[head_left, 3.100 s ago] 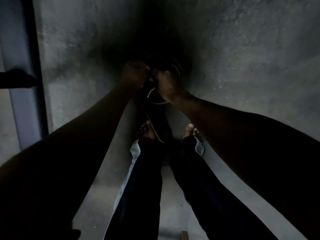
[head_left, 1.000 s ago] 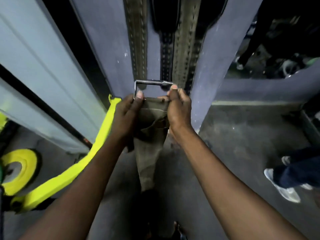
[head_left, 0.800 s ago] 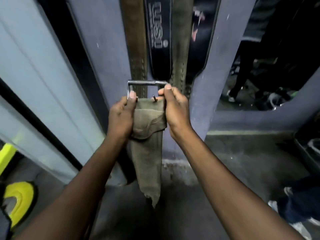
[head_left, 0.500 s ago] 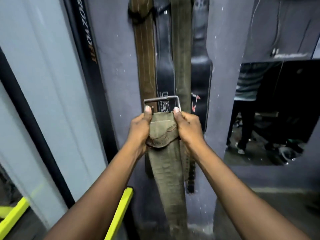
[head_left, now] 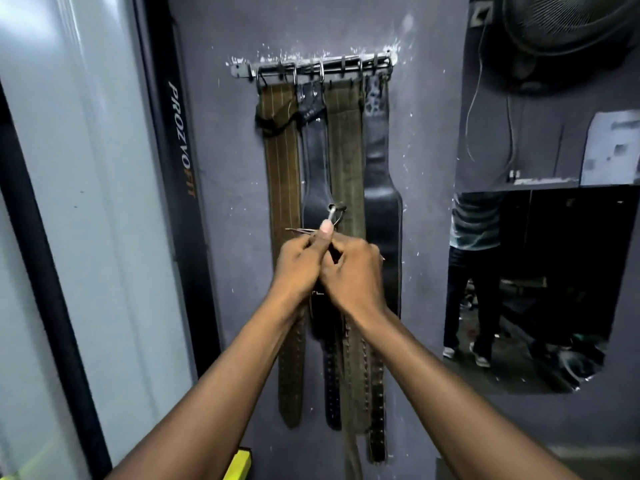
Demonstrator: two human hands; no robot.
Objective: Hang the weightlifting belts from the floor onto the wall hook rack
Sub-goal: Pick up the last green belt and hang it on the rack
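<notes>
A metal hook rack is fixed high on the purple wall, and several weightlifting belts hang from it side by side, brown, black and olive. My left hand and my right hand are pressed together at chest height in front of those belts, well below the rack. Both grip the metal buckle of an olive belt, whose strap dangles below my wrists. The buckle's frame pokes up above my left thumb. Most of the held belt is hidden behind my hands and arms.
A black upright with "PROZVOFIT" lettering and a pale panel stand left of the wall. A mirror at the right reflects a standing person. A fan hangs at the upper right. A yellow bar end shows at the bottom.
From the dark floor I have lifted the olive belt by its buckle. The view has tilted up, so the rack now shows. My hands have closed together and turned the buckle edge-on.
</notes>
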